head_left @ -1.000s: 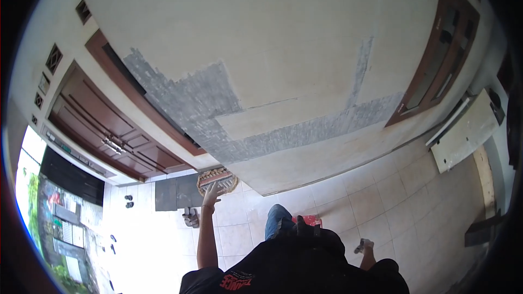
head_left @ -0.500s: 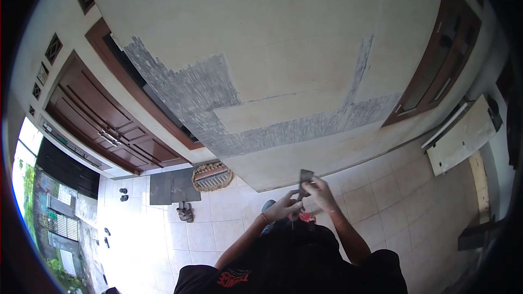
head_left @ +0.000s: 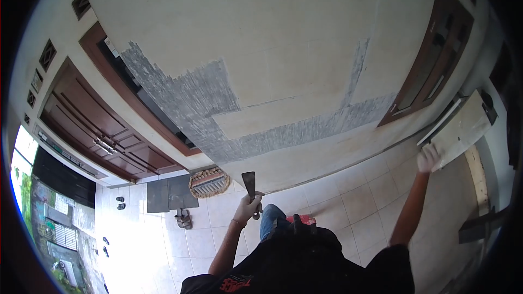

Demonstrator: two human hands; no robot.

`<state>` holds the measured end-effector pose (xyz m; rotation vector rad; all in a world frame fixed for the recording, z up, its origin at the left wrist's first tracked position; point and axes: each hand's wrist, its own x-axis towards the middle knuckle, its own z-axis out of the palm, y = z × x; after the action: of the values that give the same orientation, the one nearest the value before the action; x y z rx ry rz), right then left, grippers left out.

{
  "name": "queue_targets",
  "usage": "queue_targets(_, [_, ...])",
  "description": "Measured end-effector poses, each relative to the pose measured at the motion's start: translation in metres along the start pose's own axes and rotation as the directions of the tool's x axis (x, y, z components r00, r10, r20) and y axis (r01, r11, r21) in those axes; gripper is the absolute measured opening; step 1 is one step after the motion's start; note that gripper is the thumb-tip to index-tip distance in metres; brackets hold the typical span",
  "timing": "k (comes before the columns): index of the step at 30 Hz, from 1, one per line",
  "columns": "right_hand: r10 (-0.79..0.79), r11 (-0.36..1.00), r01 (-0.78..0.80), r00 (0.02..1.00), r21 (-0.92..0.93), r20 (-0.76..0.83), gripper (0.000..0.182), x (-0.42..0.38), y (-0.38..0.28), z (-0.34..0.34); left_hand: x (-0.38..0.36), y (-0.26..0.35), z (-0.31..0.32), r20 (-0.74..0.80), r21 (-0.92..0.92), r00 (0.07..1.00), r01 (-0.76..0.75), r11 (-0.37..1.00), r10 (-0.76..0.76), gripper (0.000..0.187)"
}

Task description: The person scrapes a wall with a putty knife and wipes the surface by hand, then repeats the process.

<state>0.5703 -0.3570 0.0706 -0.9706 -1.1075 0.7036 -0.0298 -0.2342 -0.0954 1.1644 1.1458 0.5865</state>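
Note:
My left hand [head_left: 246, 209] is closed around the handle of a scraper [head_left: 249, 182], its flat, dark blade pointing up. Out to the right, my right hand [head_left: 429, 159] is raised at the end of a stretched arm. Motion smears its fingers, and I cannot see anything in it. In front of me stands a cream wall [head_left: 305, 38] with rough grey stripped patches [head_left: 190, 98] along its lower part and left side. The scraper is apart from the wall in this view.
A woven doormat [head_left: 209, 182], grey mats [head_left: 172, 193] and sandals [head_left: 183, 218] lie on the tiled floor at left. Brown double doors [head_left: 103, 125] stand beyond them. A whitish board-like piece [head_left: 460, 130] leans at right. A red object [head_left: 306, 220] shows by my waist.
My hands were together at the scraper before me. Now my left hand alone holds it, farther left, while my right hand has let go and swung far right.

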Motion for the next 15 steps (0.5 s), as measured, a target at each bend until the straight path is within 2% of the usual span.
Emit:
queue_targets(1, [0.111, 0.799, -0.214, 0.971, -0.562, -0.212, 0.061, 0.019, 0.029, -0.029, 0.004, -0.001, -0.005, 0.000, 0.015, 1.000, -0.018, 1.000, 0.018, 0.028])
queue_targets(2, [0.161, 0.400, -0.368, 0.930, -0.840, -0.331, 0.061, 0.026, 0.067, -0.055, 0.009, -0.007, -0.008, -0.007, 0.020, 0.999, -0.037, 0.999, 0.037, 0.028])
queue_targets(3, [0.234, 0.070, -0.419, 0.889, -0.905, -0.393, 0.061, 0.021, 0.106, -0.077, 0.008, -0.011, -0.008, -0.025, 0.017, 0.998, -0.053, 0.998, 0.053, 0.029])
queue_targets(4, [0.335, -0.151, -0.401, 0.839, -0.904, -0.428, 0.061, 0.004, 0.144, -0.097, 0.002, -0.016, -0.008, -0.017, 0.031, 0.998, -0.057, 0.998, 0.058, 0.029])
queue_targets(5, [0.442, -0.278, -0.352, 0.779, -0.894, -0.444, 0.060, -0.022, 0.179, -0.103, -0.005, -0.011, -0.012, -0.012, 0.060, 0.998, -0.066, 0.996, 0.067, 0.029])
queue_targets(6, [0.554, -0.341, -0.284, 0.709, -0.896, -0.436, 0.060, -0.050, 0.214, -0.102, -0.008, -0.001, -0.016, -0.006, 0.084, 0.996, -0.084, 0.993, 0.085, 0.029])
queue_targets(7, [0.654, -0.354, -0.211, 0.640, -0.911, -0.403, 0.060, -0.079, 0.245, -0.092, -0.019, 0.010, -0.016, -0.021, 0.075, 1.000, -0.018, 0.997, 0.020, 0.032])
queue_targets(9, [0.825, -0.293, -0.068, 0.487, -0.954, -0.288, 0.060, -0.140, 0.306, -0.062, -0.017, -0.019, -0.017, -0.062, 0.022, 0.997, -0.045, 0.999, 0.046, 0.032])
queue_targets(11, [0.941, -0.120, 0.042, 0.323, -0.992, -0.100, 0.060, -0.195, 0.353, -0.014, -0.013, -0.043, -0.023, -0.073, 0.016, 0.997, -0.028, 0.999, 0.029, 0.032])
queue_targets(12, [0.973, 0.002, 0.040, 0.232, -0.999, 0.011, 0.060, -0.215, 0.368, 0.015, -0.023, -0.039, -0.024, -0.068, 0.028, 0.998, 0.016, 0.999, -0.014, 0.031])
queue_targets(13, [0.987, 0.107, -0.058, 0.128, -0.993, 0.099, 0.060, -0.228, 0.376, 0.044, -0.031, -0.026, -0.024, -0.058, 0.042, 0.997, 0.054, 0.998, -0.051, 0.031])
queue_targets(15, [0.977, 0.150, -0.434, -0.070, -0.888, 0.199, 0.062, -0.212, 0.357, 0.100, -0.033, -0.021, -0.028, -0.039, 0.052, 0.996, 0.077, 0.996, -0.075, 0.029])
